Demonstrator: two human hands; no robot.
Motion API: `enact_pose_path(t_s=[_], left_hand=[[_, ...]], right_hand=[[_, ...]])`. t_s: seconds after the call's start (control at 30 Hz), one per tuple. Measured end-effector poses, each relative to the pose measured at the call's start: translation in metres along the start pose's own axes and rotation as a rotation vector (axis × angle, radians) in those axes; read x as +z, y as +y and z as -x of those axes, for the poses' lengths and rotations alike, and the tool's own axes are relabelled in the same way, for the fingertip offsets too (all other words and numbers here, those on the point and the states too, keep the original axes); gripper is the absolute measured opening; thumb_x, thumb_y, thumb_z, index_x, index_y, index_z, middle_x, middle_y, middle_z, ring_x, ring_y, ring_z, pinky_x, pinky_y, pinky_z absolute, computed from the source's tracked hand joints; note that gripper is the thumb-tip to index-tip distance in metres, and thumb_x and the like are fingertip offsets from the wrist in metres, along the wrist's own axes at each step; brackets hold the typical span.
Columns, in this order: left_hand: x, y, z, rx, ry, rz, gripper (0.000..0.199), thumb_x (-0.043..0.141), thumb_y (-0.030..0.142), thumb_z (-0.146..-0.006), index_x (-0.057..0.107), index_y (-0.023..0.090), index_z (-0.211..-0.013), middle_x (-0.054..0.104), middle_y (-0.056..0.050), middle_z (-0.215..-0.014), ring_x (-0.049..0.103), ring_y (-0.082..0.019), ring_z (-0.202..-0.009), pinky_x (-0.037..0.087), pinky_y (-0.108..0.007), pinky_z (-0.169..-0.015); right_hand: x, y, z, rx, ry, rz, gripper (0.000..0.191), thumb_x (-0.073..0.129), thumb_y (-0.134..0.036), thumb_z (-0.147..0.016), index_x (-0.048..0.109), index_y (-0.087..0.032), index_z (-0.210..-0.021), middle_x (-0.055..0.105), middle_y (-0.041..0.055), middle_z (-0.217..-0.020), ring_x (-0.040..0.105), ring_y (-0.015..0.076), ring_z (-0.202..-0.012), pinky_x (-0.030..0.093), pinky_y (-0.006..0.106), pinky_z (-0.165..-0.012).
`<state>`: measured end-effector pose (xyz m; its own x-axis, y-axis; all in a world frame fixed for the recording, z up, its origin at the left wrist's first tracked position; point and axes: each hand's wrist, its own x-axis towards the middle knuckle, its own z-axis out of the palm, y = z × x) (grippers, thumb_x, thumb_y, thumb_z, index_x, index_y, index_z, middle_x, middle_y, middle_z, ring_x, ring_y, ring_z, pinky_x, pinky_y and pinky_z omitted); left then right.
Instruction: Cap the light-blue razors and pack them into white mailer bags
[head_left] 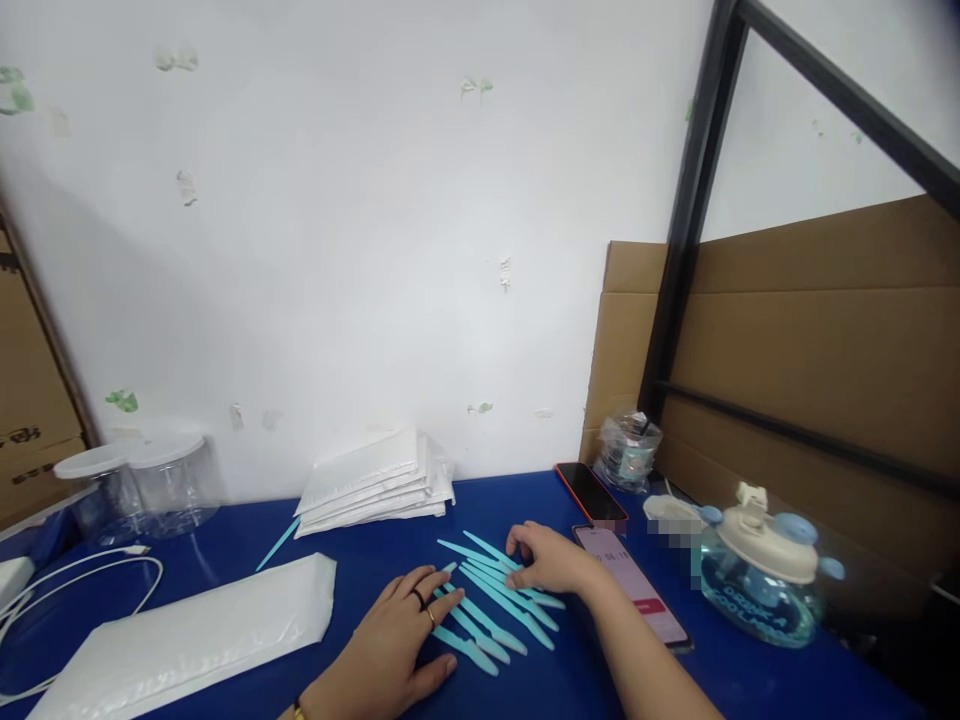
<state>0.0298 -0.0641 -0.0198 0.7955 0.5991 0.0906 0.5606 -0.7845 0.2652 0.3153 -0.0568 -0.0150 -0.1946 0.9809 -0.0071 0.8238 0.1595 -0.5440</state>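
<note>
Several slim turquoise plastic sticks (504, 592), each with a tapered end and a wider, blade-like end, lie fanned out on the blue tabletop (360, 610). My left hand (401, 635) rests with spread fingers on the left part of the fan; dark and gold-coloured rings are on its fingers. My right hand (551, 560) bends over the upper right of the fan, thumb and forefinger apart, the thumb touching the sticks. Its other fingers are partly hidden. Another turquoise stick (277, 544) lies apart at the left, beside a stack of white padded envelopes (367, 485).
A white padded envelope (202, 630) lies front left, near a white cable (154, 590) and clear lidded jars (172, 485). At right are a lit phone (637, 580), a red-edged phone (590, 492), a wrapped cup (630, 455) and a water bottle (761, 580). Behind stands a wall.
</note>
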Motion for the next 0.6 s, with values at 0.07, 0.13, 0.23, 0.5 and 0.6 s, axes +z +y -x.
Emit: enact_pose_path(t_s=[0.07,0.13,0.23,0.5,0.6], left_hand=[[0.001,-0.001,-0.001,0.000,0.002,0.001,0.058,0.050,0.049,-0.084,0.029,0.041,-0.137,0.032,0.001,-0.146,0.028,-0.031,-0.132,0.027,-0.051,-0.108],[0.001,-0.002,-0.001,0.009,0.003,0.001,0.058,0.049,0.049,-0.084,0.028,0.042,-0.137,0.031,0.002,-0.146,0.028,-0.030,-0.132,0.027,-0.051,-0.107],[-0.001,-0.003,0.000,0.023,0.012,-0.002,0.059,0.048,0.051,-0.084,0.026,0.042,-0.138,0.031,0.001,-0.146,0.030,-0.030,-0.131,0.027,-0.050,-0.107],[-0.011,-0.020,-0.002,-0.071,0.162,0.044,0.050,0.040,0.048,-0.089,0.034,0.035,-0.136,0.042,-0.002,-0.139,0.038,-0.024,-0.125,0.031,-0.042,-0.105],[-0.014,-0.033,0.000,-0.177,0.239,0.107,0.039,0.034,0.041,-0.092,0.045,0.029,-0.127,0.051,-0.004,-0.126,0.049,-0.020,-0.112,0.040,-0.034,-0.096]], right_hand=[[0.001,0.002,-0.001,-0.001,-0.009,-0.002,0.038,0.076,-0.036,-0.058,0.061,-0.024,-0.091,0.054,-0.0009,-0.080,0.051,0.0184,-0.079,0.038,0.025,-0.065],[0.002,0.005,-0.003,-0.009,-0.006,-0.002,0.036,0.077,-0.033,-0.058,0.061,-0.024,-0.090,0.054,-0.0014,-0.076,0.052,0.0203,-0.084,0.038,0.026,-0.068],[0.005,0.008,-0.005,-0.017,0.009,-0.010,0.033,0.074,-0.029,-0.061,0.062,-0.025,-0.091,0.055,-0.0013,-0.078,0.053,0.0196,-0.082,0.039,0.026,-0.068],[0.007,-0.001,-0.008,-0.048,0.150,0.002,0.024,0.067,-0.028,-0.071,0.064,-0.025,-0.095,0.055,0.0013,-0.089,0.055,0.0168,-0.078,0.041,0.025,-0.068],[0.000,-0.008,-0.001,-0.079,0.173,-0.010,0.018,0.067,-0.034,-0.071,0.065,-0.023,-0.086,0.056,0.0012,-0.088,0.054,0.0154,-0.074,0.039,0.024,-0.064]])
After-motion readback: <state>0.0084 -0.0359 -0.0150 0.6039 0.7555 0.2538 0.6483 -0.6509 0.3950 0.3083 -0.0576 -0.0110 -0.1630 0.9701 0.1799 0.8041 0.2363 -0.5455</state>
